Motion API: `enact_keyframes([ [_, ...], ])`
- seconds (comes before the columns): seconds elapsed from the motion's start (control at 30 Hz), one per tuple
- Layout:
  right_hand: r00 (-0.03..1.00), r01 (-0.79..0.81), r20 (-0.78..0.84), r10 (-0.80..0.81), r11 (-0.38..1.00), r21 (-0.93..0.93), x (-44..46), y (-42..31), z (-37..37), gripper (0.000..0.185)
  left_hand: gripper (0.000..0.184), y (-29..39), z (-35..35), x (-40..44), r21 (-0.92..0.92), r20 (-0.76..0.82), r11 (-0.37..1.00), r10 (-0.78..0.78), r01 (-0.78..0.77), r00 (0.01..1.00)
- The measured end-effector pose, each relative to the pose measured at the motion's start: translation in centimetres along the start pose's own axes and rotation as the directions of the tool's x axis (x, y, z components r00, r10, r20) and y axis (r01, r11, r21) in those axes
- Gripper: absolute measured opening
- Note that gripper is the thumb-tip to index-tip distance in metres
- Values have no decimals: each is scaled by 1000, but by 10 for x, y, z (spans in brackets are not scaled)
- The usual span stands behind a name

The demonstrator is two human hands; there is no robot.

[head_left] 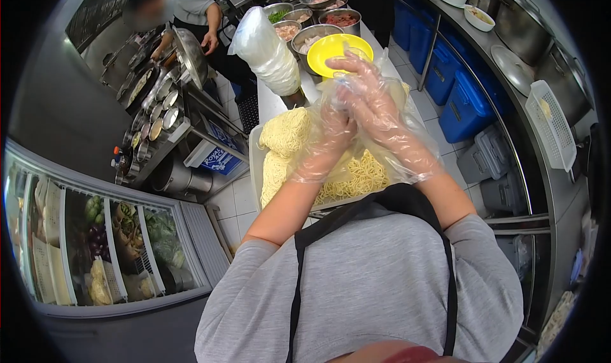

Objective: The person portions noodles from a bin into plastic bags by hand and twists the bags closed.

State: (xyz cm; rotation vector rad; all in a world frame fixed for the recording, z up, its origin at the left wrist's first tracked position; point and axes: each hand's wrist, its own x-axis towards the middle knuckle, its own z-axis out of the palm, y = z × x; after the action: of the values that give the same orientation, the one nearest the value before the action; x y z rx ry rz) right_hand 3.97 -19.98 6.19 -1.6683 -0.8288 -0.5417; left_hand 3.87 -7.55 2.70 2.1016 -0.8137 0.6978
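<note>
My left hand (336,126) and my right hand (379,105) are close together above a tub of noodles, both in loose clear plastic gloves. The right hand's fingers stretch across the left hand and partly hide its fingers. Thin clear plastic hangs around both hands; where glove ends and any bag begins is unclear. Below them lie loose yellow noodles (358,179) in the pale tub (256,165). Blocks of pressed noodles (284,132) are piled at the tub's left side. Just beyond my fingers, a yellow plate (331,49) rests over metal bowls.
A tall stack wrapped in clear plastic (264,54) stands left of the plate. Metal bowls of meat (340,20) fill the table's far end. A co-worker (191,13) leans over the stove at left. Blue bins (468,105) sit under the right counter; a glass-topped fridge (108,235) is at left.
</note>
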Motion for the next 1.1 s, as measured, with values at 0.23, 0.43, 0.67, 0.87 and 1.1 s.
enact_keyframes([
  [0.23,999,-28,42,23,992,122,-5,-28,-4,19,37,-1,4,-4,-217,-203,976,-20,-25,979],
  [0.43,886,-363,-46,461,753,549,-53,31,30,73,32,-13,7,-9,-286,-427,957,-171,46,888],
  [0.67,808,-553,398,434,329,765,-49,14,6,99,22,23,-3,-24,-54,-379,998,14,-38,925],
  [0.87,710,-668,447,544,319,672,-84,23,5,97,31,14,19,-37,-181,-430,983,-70,-10,900],
  [1.1,840,-543,241,487,749,378,-62,44,12,89,21,-26,16,-23,-455,-335,884,-280,106,900],
])
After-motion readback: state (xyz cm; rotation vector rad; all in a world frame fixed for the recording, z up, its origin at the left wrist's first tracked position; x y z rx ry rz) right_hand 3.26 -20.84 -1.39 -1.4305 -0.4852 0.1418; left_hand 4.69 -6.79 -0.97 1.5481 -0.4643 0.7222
